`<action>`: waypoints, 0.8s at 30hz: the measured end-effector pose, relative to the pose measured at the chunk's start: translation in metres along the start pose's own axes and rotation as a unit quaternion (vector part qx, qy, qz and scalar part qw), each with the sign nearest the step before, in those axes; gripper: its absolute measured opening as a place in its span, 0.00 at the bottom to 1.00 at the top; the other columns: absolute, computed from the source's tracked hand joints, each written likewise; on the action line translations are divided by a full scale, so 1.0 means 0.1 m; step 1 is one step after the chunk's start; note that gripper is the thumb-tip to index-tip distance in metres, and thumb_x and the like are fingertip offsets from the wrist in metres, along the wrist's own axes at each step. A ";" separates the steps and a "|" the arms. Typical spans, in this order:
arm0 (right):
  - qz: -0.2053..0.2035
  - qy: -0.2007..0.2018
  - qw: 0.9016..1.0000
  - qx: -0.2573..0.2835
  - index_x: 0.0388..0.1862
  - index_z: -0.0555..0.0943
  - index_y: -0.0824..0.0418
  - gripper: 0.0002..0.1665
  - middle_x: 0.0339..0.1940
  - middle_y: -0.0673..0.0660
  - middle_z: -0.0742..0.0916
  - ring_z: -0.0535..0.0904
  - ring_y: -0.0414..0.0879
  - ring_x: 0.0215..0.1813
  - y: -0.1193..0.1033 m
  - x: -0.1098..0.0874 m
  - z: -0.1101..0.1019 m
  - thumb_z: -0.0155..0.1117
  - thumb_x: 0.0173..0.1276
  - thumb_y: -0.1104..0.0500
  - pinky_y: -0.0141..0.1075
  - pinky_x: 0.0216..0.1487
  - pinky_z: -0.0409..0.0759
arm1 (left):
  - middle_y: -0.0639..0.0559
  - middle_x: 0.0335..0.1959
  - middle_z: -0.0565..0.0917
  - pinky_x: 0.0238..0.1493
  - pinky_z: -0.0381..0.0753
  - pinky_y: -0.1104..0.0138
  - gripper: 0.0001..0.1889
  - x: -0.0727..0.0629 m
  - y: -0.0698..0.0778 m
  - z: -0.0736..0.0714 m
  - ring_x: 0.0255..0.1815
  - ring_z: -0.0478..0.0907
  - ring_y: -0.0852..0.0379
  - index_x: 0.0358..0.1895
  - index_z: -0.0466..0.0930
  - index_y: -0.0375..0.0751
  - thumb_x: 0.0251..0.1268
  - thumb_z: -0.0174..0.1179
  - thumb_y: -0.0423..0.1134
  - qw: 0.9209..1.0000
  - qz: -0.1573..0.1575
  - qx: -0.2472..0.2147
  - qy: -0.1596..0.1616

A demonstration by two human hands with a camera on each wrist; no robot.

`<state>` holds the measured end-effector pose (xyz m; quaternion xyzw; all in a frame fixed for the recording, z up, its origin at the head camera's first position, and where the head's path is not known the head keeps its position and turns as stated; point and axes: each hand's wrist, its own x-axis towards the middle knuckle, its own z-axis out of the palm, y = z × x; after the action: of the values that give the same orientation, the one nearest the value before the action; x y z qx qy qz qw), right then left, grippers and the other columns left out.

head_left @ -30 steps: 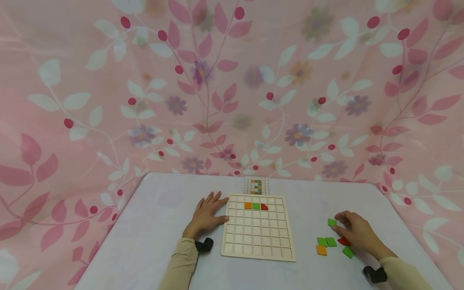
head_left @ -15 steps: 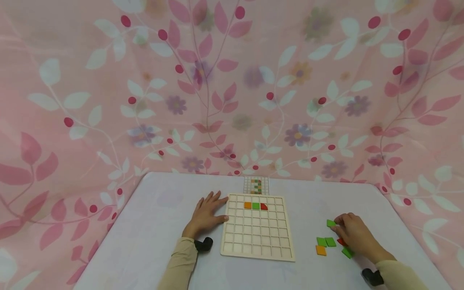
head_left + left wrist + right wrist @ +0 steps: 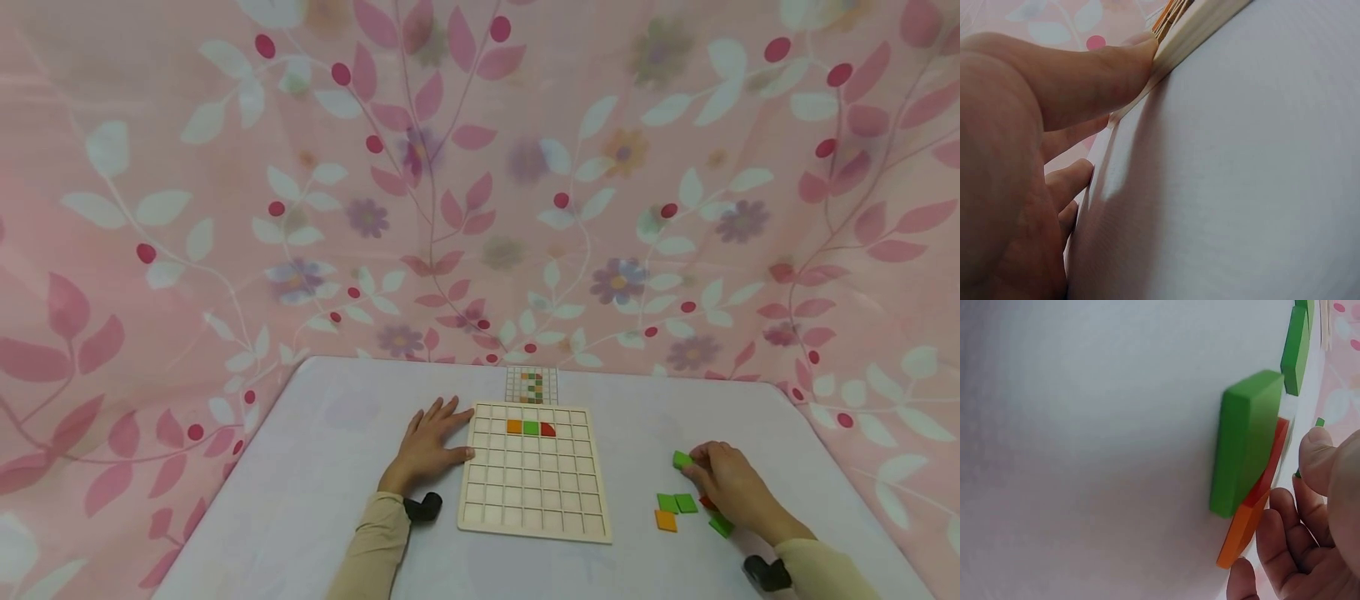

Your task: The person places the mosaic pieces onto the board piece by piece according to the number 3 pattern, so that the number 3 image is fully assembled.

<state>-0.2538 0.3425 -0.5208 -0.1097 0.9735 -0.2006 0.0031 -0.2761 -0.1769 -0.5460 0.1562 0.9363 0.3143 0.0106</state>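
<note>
Pinching the green tile (image 3: 682, 459) between thumb and fingers of my right hand (image 3: 731, 482), I have a narrow grip on its 3 o'clock side; it sticks out past my fingertips toward 10 o'clock, 12 being straight away from me. It looks about square, so I see no long axis to line up. What any move from here turns on, I judge, is that the grid board (image 3: 531, 479) lies well apart from it, at 9 o'clock. My left hand (image 3: 426, 448) is the nearer to the board: fingers spread, gripping nothing, thumb and a fingertip touching the 9 o'clock edge. My right is nearer the loose pieces: a pair of green tiles (image 3: 667, 502) and an orange tile (image 3: 666, 521) at about 8 o'clock from it, a red piece (image 3: 707, 502) partly hidden beneath it, another green tile (image 3: 722, 524) at its 6 o'clock. On the board, an orange square (image 3: 514, 426), a green square (image 3: 531, 427) and a red quarter-round (image 3: 547, 429) sit in one row. Just past the board's 12 o'clock edge, a card (image 3: 531, 385) shows a grid with coloured cells. No brand, label or lettering is readable anywhere.
</note>
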 end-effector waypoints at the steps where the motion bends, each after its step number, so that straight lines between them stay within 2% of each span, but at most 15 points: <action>1: 0.002 -0.003 1.000 0.005 0.51 0.80 0.73 0.18 0.41 0.58 0.85 0.79 0.49 0.43 -0.01 0.00 0.00 0.69 0.76 0.59 0.53 0.50 0.86 | 0.42 0.86 0.61 0.84 0.42 0.33 0.38 0.00 0.00 0.00 0.89 0.48 0.36 0.79 0.72 0.49 0.68 0.70 0.54 1.000 0.000 0.000 0.000; 7: 0.007 -0.019 1.000 0.018 0.52 0.79 0.73 0.18 0.42 0.58 0.85 0.79 0.48 0.43 -0.06 0.01 -0.03 0.67 0.77 0.58 0.51 0.50 0.86 | 0.42 0.86 0.61 0.84 0.42 0.33 0.38 0.00 0.00 0.00 0.89 0.48 0.36 0.80 0.72 0.49 0.69 0.69 0.54 1.000 0.001 0.005 -0.001; 11: 0.011 -0.033 0.999 0.028 0.53 0.79 0.72 0.19 0.38 0.55 0.84 0.77 0.44 0.38 -0.09 0.01 -0.03 0.67 0.77 0.57 0.38 0.44 0.85 | 0.41 0.86 0.61 0.83 0.43 0.33 0.38 -0.01 0.01 0.00 0.88 0.49 0.36 0.79 0.72 0.49 0.68 0.70 0.54 1.000 0.001 0.004 0.002; 14: 0.004 -0.033 0.999 0.030 0.53 0.79 0.71 0.18 0.37 0.53 0.83 0.75 0.42 0.36 -0.11 0.01 -0.01 0.67 0.78 0.56 0.33 0.39 0.81 | 0.41 0.86 0.61 0.83 0.43 0.32 0.38 -0.02 0.02 -0.02 0.88 0.49 0.35 0.79 0.72 0.48 0.68 0.70 0.53 1.000 -0.003 0.001 0.003; 19: -0.019 -0.013 0.999 0.022 0.51 0.80 0.69 0.17 0.40 0.53 0.84 0.76 0.42 0.41 -0.17 0.02 0.02 0.68 0.77 0.55 0.34 0.41 0.81 | 0.41 0.86 0.61 0.83 0.42 0.32 0.38 -0.02 0.05 -0.03 0.88 0.49 0.35 0.79 0.72 0.48 0.68 0.70 0.53 1.000 -0.008 0.001 0.002; 24: -0.020 -0.023 0.999 0.030 0.51 0.80 0.68 0.17 0.41 0.53 0.84 0.76 0.43 0.42 -0.29 0.07 0.05 0.69 0.76 0.56 0.36 0.43 0.82 | 0.41 0.86 0.61 0.83 0.43 0.33 0.37 -0.01 0.04 -0.02 0.88 0.49 0.35 0.79 0.72 0.48 0.68 0.70 0.53 1.000 -0.007 0.002 0.000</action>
<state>-0.2541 0.3130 -0.5139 -0.1332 0.9644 -0.2272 0.0252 -0.2738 -0.1755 -0.5419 0.1500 0.9378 0.3128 0.0124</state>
